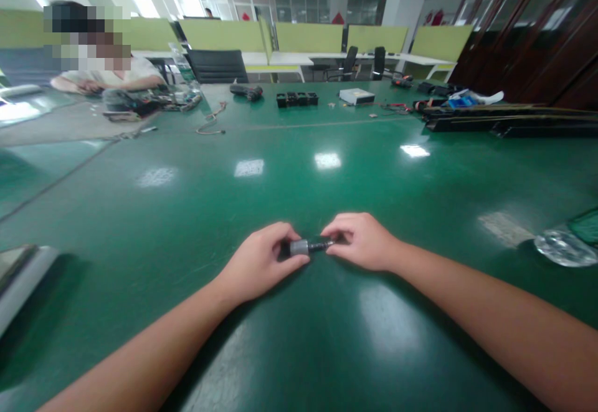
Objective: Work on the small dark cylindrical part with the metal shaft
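Note:
A small grey cylinder with a thin dark shaft (299, 247) lies level between my two hands, just above or on the green table (299, 187); its exact kind is too small to make out. My left hand (261, 260) grips the thick grey end between thumb and fingers. With thumb and fingertips pinched, my right hand (362, 240) holds the thin dark end, whose tip is hidden by the fingers.
On the right lies a clear plastic bottle (565, 249). A grey-edged flat object (28, 287) sits at the left. Along the far side are black blocks (297, 99), a white box (356, 96), cables (212, 122) and black rails (504, 119). A person (112, 72) sits far left.

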A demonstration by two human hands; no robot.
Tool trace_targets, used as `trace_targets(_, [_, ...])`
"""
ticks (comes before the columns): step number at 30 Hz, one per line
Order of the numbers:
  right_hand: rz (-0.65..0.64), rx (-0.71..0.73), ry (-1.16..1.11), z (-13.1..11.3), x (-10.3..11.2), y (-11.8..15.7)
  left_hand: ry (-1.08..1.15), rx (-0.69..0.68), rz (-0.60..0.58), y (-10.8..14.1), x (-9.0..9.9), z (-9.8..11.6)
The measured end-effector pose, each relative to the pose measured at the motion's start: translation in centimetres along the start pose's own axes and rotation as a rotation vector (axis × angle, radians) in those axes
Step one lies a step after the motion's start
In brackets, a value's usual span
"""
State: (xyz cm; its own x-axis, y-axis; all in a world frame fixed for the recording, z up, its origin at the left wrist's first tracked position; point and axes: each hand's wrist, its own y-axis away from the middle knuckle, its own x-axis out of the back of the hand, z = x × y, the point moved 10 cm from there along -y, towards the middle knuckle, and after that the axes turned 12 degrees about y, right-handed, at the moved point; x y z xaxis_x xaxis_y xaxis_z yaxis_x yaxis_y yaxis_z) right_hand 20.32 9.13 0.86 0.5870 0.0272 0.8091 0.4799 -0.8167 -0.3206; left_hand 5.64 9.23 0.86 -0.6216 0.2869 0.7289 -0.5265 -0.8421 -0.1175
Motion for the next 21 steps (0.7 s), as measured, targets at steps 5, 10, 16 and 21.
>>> trace_targets(5, [-0.074, -0.157, -0.192, 0.8, -1.1, 0.2, -0.002, -0.009, 0.000, 0.0, 0.0, 0.2])
trace_targets(10, [-0.078, -0.132, -0.235, 0.4, -1.0, 0.3, -0.003, -0.008, 0.002, -0.1, 0.0, 0.2])
trace_targets(16, [-0.043, -0.022, -0.115, -0.5, -0.5, 0.2, -0.004, 0.000, 0.000, 0.0, 0.0, 0.0])
trace_targets(21, [-0.056, 0.065, -0.021, -1.4, -0.7, -0.2, -0.008, 0.003, -0.001, -0.1, -0.1, -0.1])
